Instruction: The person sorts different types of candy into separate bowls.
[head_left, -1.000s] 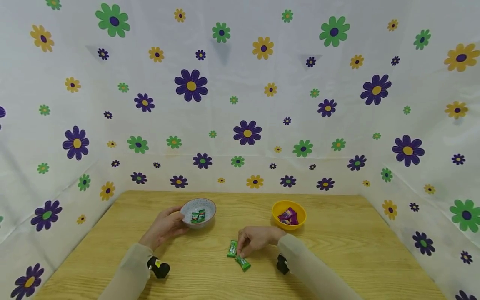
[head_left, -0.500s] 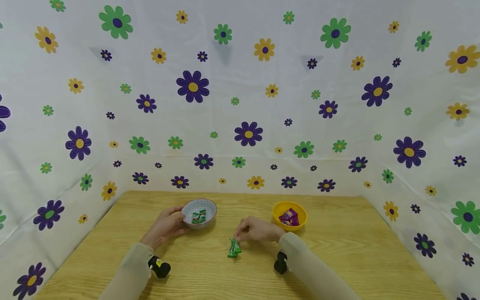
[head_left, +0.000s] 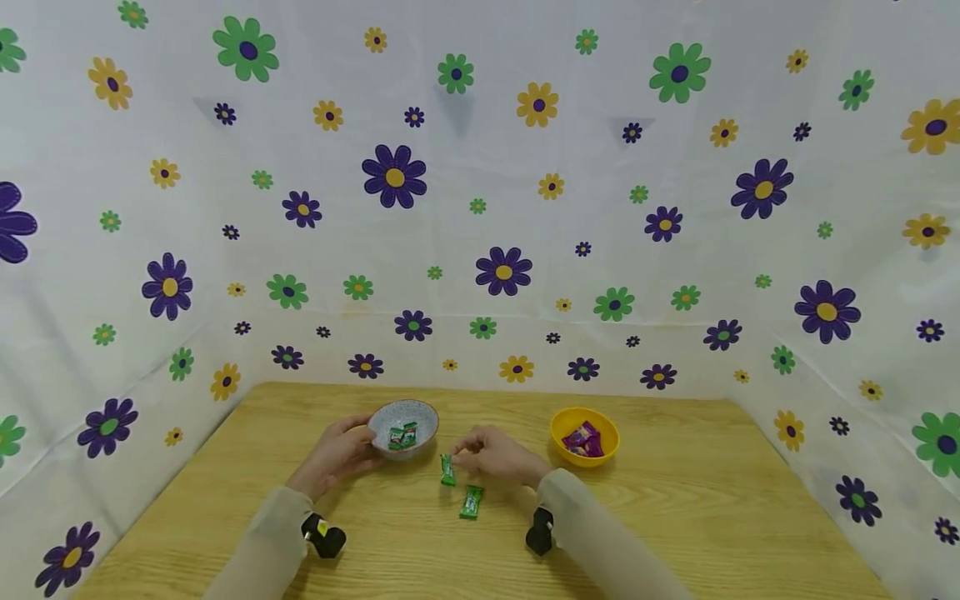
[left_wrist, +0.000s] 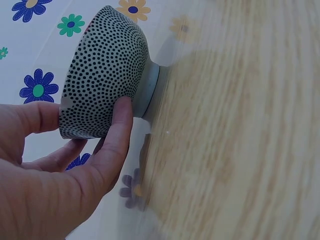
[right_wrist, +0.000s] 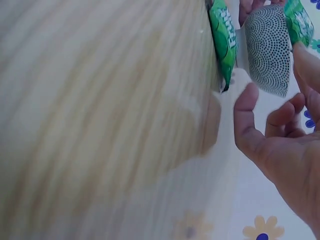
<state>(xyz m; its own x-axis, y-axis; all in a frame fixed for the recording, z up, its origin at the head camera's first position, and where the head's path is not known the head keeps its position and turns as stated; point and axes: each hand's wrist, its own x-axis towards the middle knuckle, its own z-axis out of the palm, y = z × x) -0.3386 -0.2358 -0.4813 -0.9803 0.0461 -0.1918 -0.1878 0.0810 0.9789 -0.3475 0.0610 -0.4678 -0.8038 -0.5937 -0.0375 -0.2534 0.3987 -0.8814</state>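
My left hand [head_left: 336,457] grips the left side of a speckled bowl [head_left: 403,412]. The left wrist view shows the thumb near the rim and a finger against the bowl's dotted outside [left_wrist: 107,70]; its foot meets the table. Inside lie a couple of green-wrapped candies [head_left: 403,436]. Right of this bowl, my right hand [head_left: 497,456] pinches another green-wrapped candy [head_left: 447,470], held up above the table by one end. A second green candy [head_left: 471,502] lies on the wood below, and it appears large in the right wrist view [right_wrist: 224,42].
A yellow bowl [head_left: 568,417] with several purple-wrapped candies [head_left: 583,438] stands right of my right hand. Flower-printed white sheeting [head_left: 450,250] rises behind the wooden table [head_left: 712,500] and along both sides.
My right hand has picked up the nearer green candy and carried it left and away from me, past the other one, toward the speckled bowl. The left hand stays on the bowl.
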